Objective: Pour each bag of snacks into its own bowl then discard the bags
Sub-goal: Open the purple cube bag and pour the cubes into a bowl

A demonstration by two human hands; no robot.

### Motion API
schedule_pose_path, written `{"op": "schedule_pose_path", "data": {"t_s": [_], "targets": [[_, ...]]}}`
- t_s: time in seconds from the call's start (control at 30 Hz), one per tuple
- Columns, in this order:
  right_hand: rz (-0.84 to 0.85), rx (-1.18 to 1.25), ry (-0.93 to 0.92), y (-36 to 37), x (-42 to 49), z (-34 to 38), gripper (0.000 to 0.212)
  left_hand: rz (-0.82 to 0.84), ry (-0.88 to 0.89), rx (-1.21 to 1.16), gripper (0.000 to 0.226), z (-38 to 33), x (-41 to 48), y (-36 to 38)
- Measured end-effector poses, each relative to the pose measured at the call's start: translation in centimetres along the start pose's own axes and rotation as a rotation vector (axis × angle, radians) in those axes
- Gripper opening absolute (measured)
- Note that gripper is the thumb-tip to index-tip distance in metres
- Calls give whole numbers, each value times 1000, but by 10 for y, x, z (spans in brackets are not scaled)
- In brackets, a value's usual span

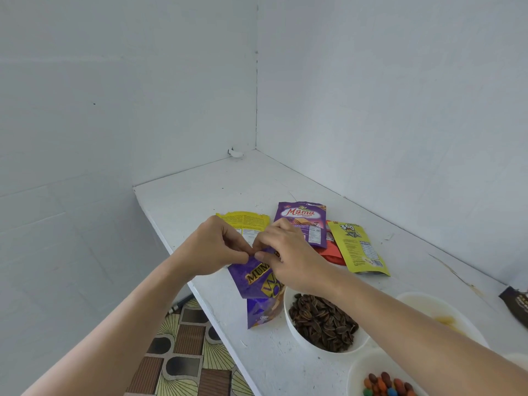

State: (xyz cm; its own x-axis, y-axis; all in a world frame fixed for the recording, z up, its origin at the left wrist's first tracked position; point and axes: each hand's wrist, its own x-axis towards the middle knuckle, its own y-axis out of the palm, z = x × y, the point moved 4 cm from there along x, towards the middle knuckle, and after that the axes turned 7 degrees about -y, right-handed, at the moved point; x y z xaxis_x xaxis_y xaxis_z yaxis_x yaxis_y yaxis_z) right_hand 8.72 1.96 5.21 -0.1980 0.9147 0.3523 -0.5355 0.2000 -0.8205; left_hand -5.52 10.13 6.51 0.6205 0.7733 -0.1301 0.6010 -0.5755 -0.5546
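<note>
My left hand (217,247) and my right hand (288,258) both pinch the top edge of a purple snack bag (255,284) held upright over the white table (217,190). Just right of the bag stands a white bowl of sunflower seeds (323,318). A second white bowl (423,307) behind my right forearm holds something pale yellow. At the bottom right, a third bowl of coloured candies (383,381) is cut off by the frame. Behind my hands lie a yellow bag (245,221), a purple Mama bag (303,221), a red bag (331,250) and a yellow 360 bag (360,247).
A dark bag (517,307) pokes in at the right edge. White walls close in the table at the back and right. The table's left edge drops to a patterned floor (183,352).
</note>
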Motion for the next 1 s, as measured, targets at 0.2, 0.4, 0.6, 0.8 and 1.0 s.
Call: {"op": "schedule_pose_path", "data": {"t_s": [0.2, 0.4, 0.6, 0.8, 1.0], "targets": [[-20, 119, 42, -9, -1, -2, 7, -42, 37, 26, 25, 2, 7, -10], [-67, 123, 76, -8, -1, -10, 8, 130, 23, 19, 29, -1, 7, -3], [-227, -92, 27, -14, -2, -12, 26, 72, 32, -41, 25, -8, 12, 2], [-263, -149, 29, -13, -2, -14, 24, 178, -11, -27, 30, -5, 16, -3], [-234, 14, 82, -15, 2, -19, 24, 115, -29, -82, 20, -5, 25, 2]]}}
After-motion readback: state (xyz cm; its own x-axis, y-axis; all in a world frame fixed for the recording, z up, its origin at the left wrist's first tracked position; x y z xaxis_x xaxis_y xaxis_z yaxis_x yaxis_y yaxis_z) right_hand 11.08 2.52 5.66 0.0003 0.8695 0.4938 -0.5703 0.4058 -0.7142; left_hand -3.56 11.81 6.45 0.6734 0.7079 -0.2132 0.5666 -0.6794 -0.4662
